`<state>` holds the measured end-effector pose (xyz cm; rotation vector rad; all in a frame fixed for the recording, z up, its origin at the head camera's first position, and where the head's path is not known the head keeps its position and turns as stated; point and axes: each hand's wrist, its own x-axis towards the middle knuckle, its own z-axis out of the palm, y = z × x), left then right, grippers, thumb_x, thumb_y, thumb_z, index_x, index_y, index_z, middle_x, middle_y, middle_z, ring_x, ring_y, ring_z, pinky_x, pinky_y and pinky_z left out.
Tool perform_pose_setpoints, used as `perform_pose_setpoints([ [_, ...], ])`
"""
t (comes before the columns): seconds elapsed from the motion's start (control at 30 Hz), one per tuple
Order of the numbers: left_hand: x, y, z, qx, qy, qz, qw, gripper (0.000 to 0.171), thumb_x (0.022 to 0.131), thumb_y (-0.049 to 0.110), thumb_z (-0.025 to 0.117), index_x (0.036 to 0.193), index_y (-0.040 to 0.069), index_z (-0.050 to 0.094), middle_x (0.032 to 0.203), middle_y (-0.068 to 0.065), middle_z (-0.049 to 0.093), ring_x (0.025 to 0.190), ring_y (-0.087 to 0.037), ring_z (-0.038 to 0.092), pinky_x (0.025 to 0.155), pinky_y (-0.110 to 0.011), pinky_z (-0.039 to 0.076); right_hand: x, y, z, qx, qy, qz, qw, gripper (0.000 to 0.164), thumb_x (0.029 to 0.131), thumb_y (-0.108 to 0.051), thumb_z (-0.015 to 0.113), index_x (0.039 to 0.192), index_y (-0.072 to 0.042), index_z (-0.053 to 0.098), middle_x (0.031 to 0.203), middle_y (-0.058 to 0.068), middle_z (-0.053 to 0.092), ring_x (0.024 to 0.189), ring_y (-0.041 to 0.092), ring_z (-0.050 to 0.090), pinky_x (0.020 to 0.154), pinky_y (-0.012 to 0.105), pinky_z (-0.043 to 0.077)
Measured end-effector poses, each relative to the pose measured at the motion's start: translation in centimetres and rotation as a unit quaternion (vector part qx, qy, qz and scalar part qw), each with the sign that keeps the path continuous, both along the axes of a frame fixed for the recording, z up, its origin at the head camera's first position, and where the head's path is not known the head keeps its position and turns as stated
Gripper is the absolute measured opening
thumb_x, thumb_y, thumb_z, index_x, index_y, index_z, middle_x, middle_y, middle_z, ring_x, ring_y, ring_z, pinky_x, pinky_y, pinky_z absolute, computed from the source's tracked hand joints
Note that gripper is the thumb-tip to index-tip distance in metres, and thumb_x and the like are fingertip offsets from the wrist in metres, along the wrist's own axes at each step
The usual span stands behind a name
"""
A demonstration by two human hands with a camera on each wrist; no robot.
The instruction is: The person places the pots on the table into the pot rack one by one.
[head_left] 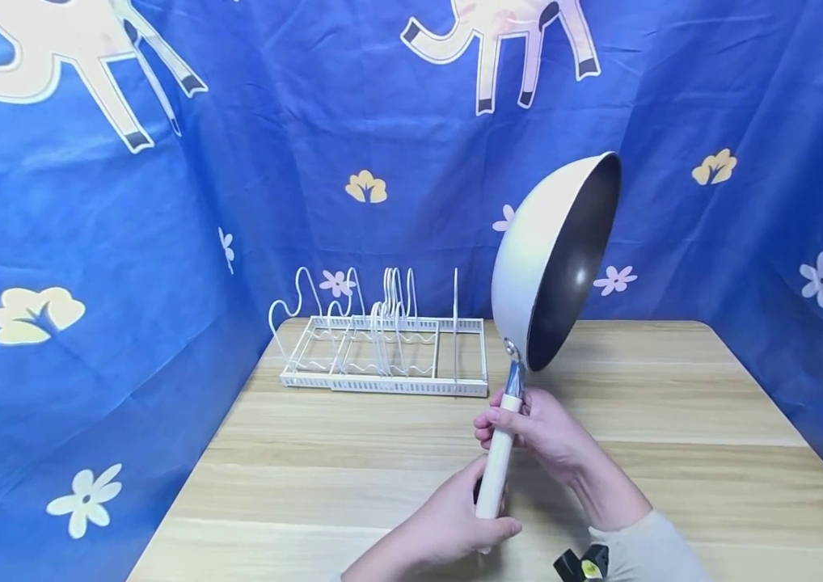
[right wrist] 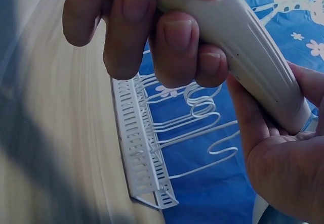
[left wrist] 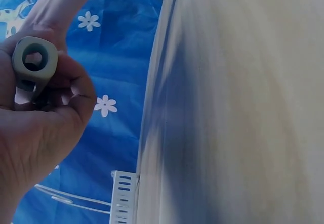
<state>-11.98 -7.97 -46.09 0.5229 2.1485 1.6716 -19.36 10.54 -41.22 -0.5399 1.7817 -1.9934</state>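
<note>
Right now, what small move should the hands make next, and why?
Probably ease the wok left toward the white rack: the left hand and right hand grip the wok's handle, holding it above the table, with the rack to its left.

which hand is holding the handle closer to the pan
The right hand: it holds the handle just below the metal neck, close to the pan. The left hand grips the handle's opposite end.

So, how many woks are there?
1: the white wok, its handle gripped by the right hand and left hand, right of the white wire rack in the head view. No others show.
</note>
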Motion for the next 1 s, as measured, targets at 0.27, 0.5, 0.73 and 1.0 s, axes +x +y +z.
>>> perform_pose_setpoints([
  [0.27, 0.1, -0.8, 0.2, -0.019, 0.022, 0.013, 0.9995, 0.050, 0.077, 0.033, 0.085, 0.115, 0.026, 0.055, 0.084, 0.008, 0.059, 0.073, -0.004, 0.059, 0.066, -0.022, 0.053, -0.3, -0.7, 0.7, -0.010, -0.007, 0.032, 0.999, 0.014, 0.097, -0.013, 0.063, 0.106, -0.008, 0.052, 0.094, 0.001, 0.077, 0.090, 0.016, 0.075, 0.087, 0.035, 0.061],
  [0.5, 0.2, -1.4, 0.4, -0.032, 0.039, 0.022, 0.9985, 0.055, 0.075, 0.036, 0.087, 0.118, 0.027, 0.054, 0.085, 0.006, 0.059, 0.075, -0.005, 0.059, 0.067, -0.022, 0.052, -0.5, -1.5, 1.1, -0.004, -0.005, 0.044, 0.999, 0.021, 0.096, -0.013, 0.065, 0.109, -0.004, 0.051, 0.094, 0.003, 0.077, 0.089, 0.016, 0.075, 0.086, 0.036, 0.062],
  [0.73, 0.2, -1.5, 0.4, -0.036, 0.063, 0.039, 0.9966, 0.045, 0.076, 0.030, 0.086, 0.107, 0.024, 0.054, 0.083, 0.000, 0.062, 0.070, -0.002, 0.058, 0.064, -0.021, 0.052, -0.8, -2.4, 1.5, 0.012, 0.008, 0.045, 0.999, 0.024, 0.094, -0.014, 0.068, 0.107, -0.001, 0.052, 0.090, 0.005, 0.076, 0.086, 0.017, 0.074, 0.084, 0.038, 0.062],
  [1.0, 0.3, -2.0, 0.6, -0.062, 0.077, 0.076, 0.9922, 0.040, 0.079, 0.026, 0.083, 0.106, 0.024, 0.054, 0.082, 0.005, 0.061, 0.068, -0.002, 0.058, 0.064, -0.021, 0.052, -1.3, -3.2, 1.8, 0.007, 0.021, 0.071, 0.997, 0.018, 0.095, -0.012, 0.066, 0.104, -0.003, 0.054, 0.090, 0.008, 0.075, 0.088, 0.018, 0.073, 0.086, 0.041, 0.062],
])
